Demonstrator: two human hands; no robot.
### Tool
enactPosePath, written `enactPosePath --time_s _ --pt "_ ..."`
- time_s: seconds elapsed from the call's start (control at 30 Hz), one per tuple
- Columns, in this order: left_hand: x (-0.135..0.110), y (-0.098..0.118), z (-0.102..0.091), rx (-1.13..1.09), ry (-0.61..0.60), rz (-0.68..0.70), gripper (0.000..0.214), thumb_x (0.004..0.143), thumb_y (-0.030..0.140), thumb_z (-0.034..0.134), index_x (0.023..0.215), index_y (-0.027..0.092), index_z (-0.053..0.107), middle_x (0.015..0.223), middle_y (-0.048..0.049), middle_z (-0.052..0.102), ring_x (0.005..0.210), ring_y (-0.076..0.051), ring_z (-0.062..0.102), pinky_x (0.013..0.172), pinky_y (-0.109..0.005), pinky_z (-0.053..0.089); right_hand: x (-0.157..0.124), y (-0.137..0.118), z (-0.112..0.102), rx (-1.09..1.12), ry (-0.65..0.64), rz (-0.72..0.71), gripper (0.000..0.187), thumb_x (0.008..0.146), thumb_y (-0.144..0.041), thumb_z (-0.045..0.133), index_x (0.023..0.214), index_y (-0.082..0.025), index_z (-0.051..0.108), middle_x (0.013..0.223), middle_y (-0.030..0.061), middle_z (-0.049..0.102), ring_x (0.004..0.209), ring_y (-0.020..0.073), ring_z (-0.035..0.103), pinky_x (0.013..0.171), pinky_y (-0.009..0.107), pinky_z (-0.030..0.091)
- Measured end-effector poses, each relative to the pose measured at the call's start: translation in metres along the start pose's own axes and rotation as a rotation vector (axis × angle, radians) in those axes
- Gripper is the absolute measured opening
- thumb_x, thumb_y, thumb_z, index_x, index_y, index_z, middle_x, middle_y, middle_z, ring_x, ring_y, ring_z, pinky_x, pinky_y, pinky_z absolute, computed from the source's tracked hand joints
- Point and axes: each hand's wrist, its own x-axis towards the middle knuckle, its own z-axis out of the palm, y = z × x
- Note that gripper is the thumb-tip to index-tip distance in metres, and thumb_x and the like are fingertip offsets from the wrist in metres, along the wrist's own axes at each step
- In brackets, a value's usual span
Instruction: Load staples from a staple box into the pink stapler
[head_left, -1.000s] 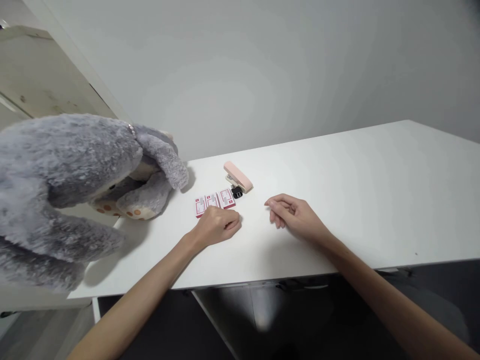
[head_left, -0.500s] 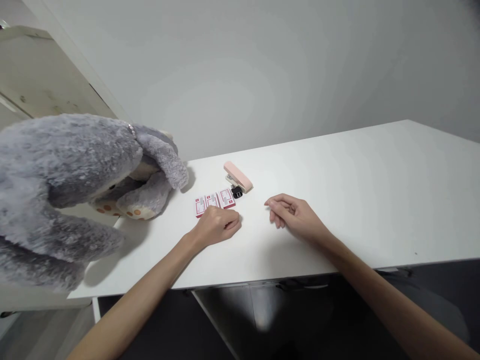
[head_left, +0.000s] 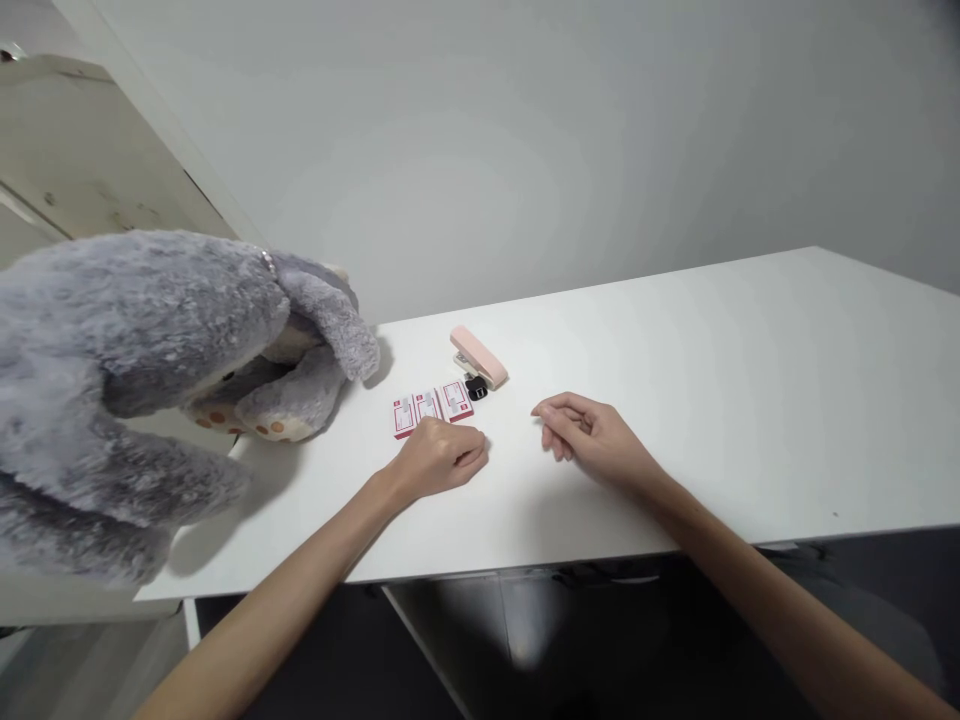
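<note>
My left hand (head_left: 441,457) rests on the white table as a closed fist; whether anything is inside is hidden. Just behind it three small red-and-white boxes (head_left: 426,405) lie in a row, their near edges partly covered by the hand. A pink stapler (head_left: 480,357) lies beyond them, and a small black object (head_left: 476,388) of unclear kind sits against its near end. My right hand (head_left: 589,428) is to the right, loosely curled, with a gap between thumb and lower fingers and nothing visible in it. It touches none of these things.
A large grey plush toy (head_left: 150,330) leans over the table's left end. The white table (head_left: 720,400) stretches right, with a grey wall (head_left: 525,150) behind it. The table's front edge runs below both forearms.
The view has shifted very slightly. My left fist has edged a little to the right, and the right hand keeps its loosely curled pose. The boxes and stapler stay in place.
</note>
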Motion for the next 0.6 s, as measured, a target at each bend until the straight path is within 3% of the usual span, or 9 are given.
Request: enactPosePath --time_s 0.23,0.33,0.47,0.6 --pt "0.002 0.005 0.0 -0.039 -0.01 -0.002 0.039 0.089 0.004 0.053 0.067 0.022 0.027 0.056 0.0075 0.034 0.049 -0.009 0.03 0.05 -0.025 0.025 0.013 0.009 0.008 -0.092 0.08 0.041 0.039 0.098 -0.06 0.065 0.103 -0.022 0.071 0.085 0.0054 0.073 0.064 0.0179 0.062 0.055 0.031 0.046" --pt "0.002 0.006 0.001 -0.041 -0.007 -0.013 0.039 0.088 0.004 0.054 0.068 0.022 0.026 0.056 0.0073 0.034 0.049 -0.009 0.03 0.05 -0.026 0.025 0.029 0.01 0.02 -0.236 0.193 -0.016 0.035 0.097 -0.055 0.066 0.111 -0.023 0.07 0.106 0.0082 0.075 0.074 0.0197 0.068 0.067 0.035 0.053" --pt "0.001 0.006 0.001 -0.041 -0.008 -0.024 0.039 0.088 0.004 0.052 0.068 0.022 0.024 0.055 0.0073 0.032 0.048 -0.009 0.029 0.05 -0.026 0.024 0.061 0.009 0.036 -0.393 0.247 -0.096 0.048 0.095 -0.058 0.067 0.127 -0.022 0.067 0.135 0.0129 0.069 0.082 0.0211 0.069 0.079 0.04 0.054" --pt "0.0 0.005 0.002 -0.028 -0.004 -0.036 0.039 0.088 0.005 0.052 0.068 0.022 0.022 0.055 0.0075 0.03 0.049 -0.009 0.028 0.051 -0.026 0.023 0.087 0.009 0.046 -0.482 0.221 -0.081 0.041 0.096 -0.058 0.065 0.117 -0.024 0.074 0.118 0.0089 0.078 0.082 0.0237 0.069 0.073 0.037 0.05"
